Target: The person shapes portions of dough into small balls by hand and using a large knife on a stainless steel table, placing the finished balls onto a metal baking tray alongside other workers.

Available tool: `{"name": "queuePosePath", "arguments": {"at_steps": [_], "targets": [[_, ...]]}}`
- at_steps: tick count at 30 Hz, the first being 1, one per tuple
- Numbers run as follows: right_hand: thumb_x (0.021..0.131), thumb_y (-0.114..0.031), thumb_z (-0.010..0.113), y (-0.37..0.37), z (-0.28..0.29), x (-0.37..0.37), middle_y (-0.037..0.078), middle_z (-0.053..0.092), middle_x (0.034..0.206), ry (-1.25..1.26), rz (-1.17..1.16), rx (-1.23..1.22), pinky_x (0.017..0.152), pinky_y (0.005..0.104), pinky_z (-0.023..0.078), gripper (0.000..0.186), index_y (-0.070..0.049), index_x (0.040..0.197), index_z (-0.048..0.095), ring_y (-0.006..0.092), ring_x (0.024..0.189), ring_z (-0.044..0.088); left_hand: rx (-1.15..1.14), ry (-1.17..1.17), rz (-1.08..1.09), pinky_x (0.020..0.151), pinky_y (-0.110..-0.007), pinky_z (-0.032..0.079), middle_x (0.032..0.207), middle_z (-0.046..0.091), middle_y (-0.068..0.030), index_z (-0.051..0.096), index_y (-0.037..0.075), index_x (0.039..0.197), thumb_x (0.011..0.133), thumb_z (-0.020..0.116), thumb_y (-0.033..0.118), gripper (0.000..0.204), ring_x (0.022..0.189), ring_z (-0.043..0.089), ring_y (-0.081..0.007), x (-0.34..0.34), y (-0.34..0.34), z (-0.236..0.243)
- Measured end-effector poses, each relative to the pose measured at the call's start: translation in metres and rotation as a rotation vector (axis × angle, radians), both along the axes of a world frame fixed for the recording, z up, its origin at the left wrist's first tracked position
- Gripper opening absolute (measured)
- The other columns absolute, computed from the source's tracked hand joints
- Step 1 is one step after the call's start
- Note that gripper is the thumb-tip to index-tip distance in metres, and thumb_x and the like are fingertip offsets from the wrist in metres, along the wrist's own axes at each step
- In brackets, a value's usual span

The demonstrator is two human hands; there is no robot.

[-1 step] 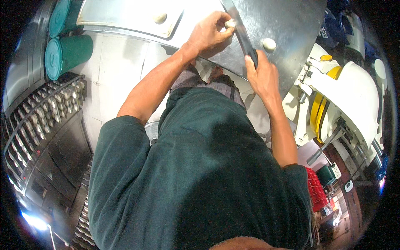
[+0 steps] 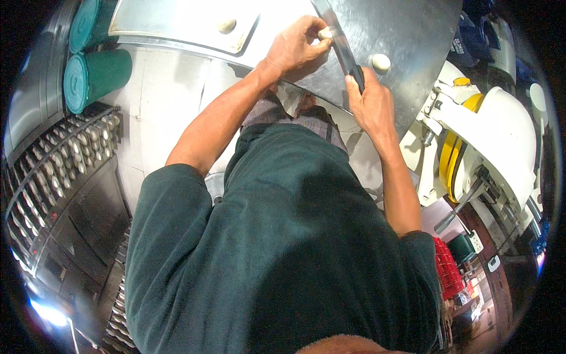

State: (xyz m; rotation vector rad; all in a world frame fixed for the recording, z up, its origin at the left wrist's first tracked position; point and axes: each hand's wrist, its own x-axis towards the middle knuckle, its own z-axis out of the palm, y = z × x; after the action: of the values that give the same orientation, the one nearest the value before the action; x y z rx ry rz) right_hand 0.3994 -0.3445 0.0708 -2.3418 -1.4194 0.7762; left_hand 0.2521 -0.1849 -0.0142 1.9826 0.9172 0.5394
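Observation:
At the steel table (image 2: 413, 35), my left hand (image 2: 296, 43) pinches a small pale piece of what looks like dough (image 2: 325, 33) between thumb and fingers. My right hand (image 2: 371, 105) is wrapped round the dark handle of a long knife (image 2: 342, 48). Its blade points away from me and lies right beside the pinched piece; whether it touches is hard to tell. A round pale dough ball (image 2: 381, 64) rests on the steel to the right of the knife. Another dough ball (image 2: 226, 24) sits on a flat metal tray (image 2: 171, 26) at the left.
A large white machine with a yellow ring (image 2: 451, 159) stands close on the right. Green lidded bins (image 2: 106, 76) are at the upper left. Below them a rack (image 2: 65, 159) carries rows of pale pieces. A red basket (image 2: 449, 268) is at the lower right.
My right hand and the knife handle have shifted slightly away from me. The left hand and the pinched piece look the same.

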Motion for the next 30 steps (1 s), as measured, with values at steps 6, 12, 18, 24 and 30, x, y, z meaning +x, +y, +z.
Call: {"name": "queuePosePath", "arguments": {"at_steps": [6,12,18,24,30], "targets": [[0.099,-0.027,0.065,-0.049,0.028,0.001,0.025,0.069,0.081,0.107,-0.087,0.118,0.069,0.0504,0.053,0.026,-0.004,0.112,0.063,0.0451,0.079,0.071,0.227,-0.150,0.025,0.088,-0.038,0.058,0.111,0.073,-0.0109,0.064,0.009,0.122,0.087,0.081,0.030,0.045,0.101,0.073,-0.0245,-0.001,0.000,-0.021],[0.099,-0.025,0.066,-0.062,0.024,-0.006,0.024,0.069,0.079,0.112,-0.112,0.023,0.067,0.0491,0.053,0.026,-0.004,0.114,0.063,0.0439,0.076,0.071,0.128,-0.172,0.036,0.083,-0.040,0.058,0.104,0.076,-0.0149,0.069,0.010,0.121,0.083,0.085,0.036,0.048,0.095,0.075,-0.0311,-0.002,-0.006,-0.015],[0.099,-0.029,0.064,-0.052,0.015,-0.005,0.024,0.068,0.076,0.079,-0.047,0.023,0.067,0.0512,0.053,0.029,-0.004,0.112,0.063,0.0468,0.074,0.069,0.176,-0.121,0.022,0.078,-0.040,0.058,0.100,0.075,-0.0136,0.071,0.013,0.119,0.083,0.084,0.035,0.044,0.088,0.075,-0.0297,-0.007,-0.002,-0.018],[0.098,-0.032,0.064,-0.033,0.010,0.008,0.023,0.067,0.075,0.083,-0.058,0.037,0.066,0.0502,0.052,0.029,-0.006,0.110,0.064,0.0461,0.074,0.069,0.106,-0.019,0.035,0.086,-0.040,0.058,0.105,0.075,-0.0126,0.067,0.011,0.120,0.082,0.085,0.031,0.047,0.099,0.073,-0.0304,0.000,-0.005,0.005],[0.100,-0.029,0.067,-0.100,0.040,0.039,0.018,0.069,0.079,0.029,-0.227,0.048,0.068,0.0438,0.054,0.030,-0.006,0.118,0.065,0.0345,0.072,0.072,0.344,-0.368,-0.110,0.097,-0.043,0.053,0.119,0.067,-0.0152,0.064,0.006,0.120,0.080,0.084,0.021,0.047,0.112,0.065,-0.0361,0.059,-0.048,0.011]]}}
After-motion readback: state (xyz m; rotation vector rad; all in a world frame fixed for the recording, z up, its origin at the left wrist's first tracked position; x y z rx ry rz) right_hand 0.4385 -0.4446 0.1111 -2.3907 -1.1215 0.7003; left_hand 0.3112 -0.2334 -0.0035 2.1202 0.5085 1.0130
